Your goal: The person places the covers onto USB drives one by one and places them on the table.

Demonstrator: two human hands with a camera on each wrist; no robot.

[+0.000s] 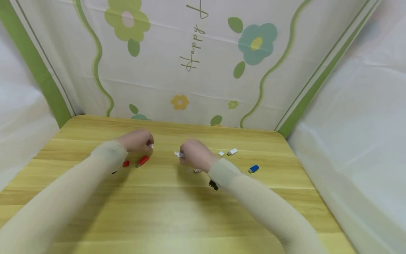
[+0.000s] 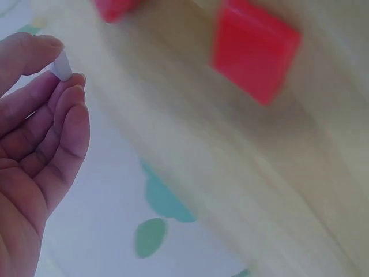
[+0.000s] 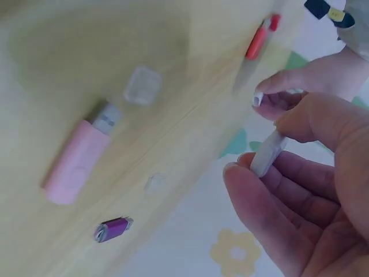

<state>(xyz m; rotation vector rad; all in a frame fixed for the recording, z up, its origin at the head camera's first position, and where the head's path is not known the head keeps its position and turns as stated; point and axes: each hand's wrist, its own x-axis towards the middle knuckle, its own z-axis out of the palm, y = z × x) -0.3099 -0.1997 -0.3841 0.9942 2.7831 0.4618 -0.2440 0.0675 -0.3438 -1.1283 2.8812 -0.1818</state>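
My left hand (image 1: 137, 140) pinches a small white cap (image 2: 62, 66) between thumb and fingertips, above the wooden table. To its right, my right hand (image 1: 196, 154) holds a white USB stick (image 3: 268, 153) between thumb and fingers, its metal plug (image 1: 176, 153) pointing left toward the cap. The cap and the stick are apart. Just below the left hand lie a red USB stick (image 1: 142, 161) and its red cap (image 1: 125, 163). Near the right hand a pink USB stick (image 3: 79, 163) lies uncapped beside a clear cap (image 3: 143, 86); in the head view the hand partly covers it.
In the right wrist view a purple USB stick (image 3: 113, 229) lies near another clear cap (image 3: 155, 183). Farther right on the wooden table (image 1: 171, 218) is a blue USB stick (image 1: 253, 169). A flower-printed cloth (image 1: 152, 77) hangs behind the table's far edge.
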